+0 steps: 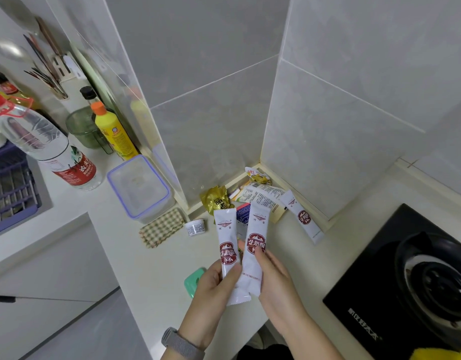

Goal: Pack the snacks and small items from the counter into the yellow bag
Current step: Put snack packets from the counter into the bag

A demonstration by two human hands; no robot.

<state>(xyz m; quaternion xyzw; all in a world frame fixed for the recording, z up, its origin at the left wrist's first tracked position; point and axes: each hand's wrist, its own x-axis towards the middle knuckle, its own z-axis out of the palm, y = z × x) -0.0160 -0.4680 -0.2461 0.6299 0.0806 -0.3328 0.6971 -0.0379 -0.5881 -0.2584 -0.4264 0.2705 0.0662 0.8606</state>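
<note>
A pale kitchen counter (151, 261) runs into a tiled corner, with a black gas hob (406, 279) to the right and a sink rack, bottles and a clear lidded box (139, 188) to the left. Over the counter's front edge the left hand (213, 287) pinches a white milk-powder stick (226, 245) between thumb and curled fingers, holding it upright by its lower half so the printed face shows. Just beside it the right hand (273, 276) holds a second stick (255, 245) the same way, fingers wrapped round its edge, the 2 packets fanned apart, probably so they can be gathered into 1 hand and carried together. A third stick (303, 216) lies flat on the counter by the corner, next to the rest of the pile: a gold wrapper (216, 200), a printed packet (263, 197) and a small yellow pouch (258, 176) pushed against the wall. A small white tub (195, 227) and a checked cloth (161, 227) sit nearer, and a green case (194, 280) is half hidden behind the left hand. Of the yellow bag (442, 353) only a yellow scrap shows at the lower right edge, so I judge it waits low beside the person, and most items remain unpacked
</note>
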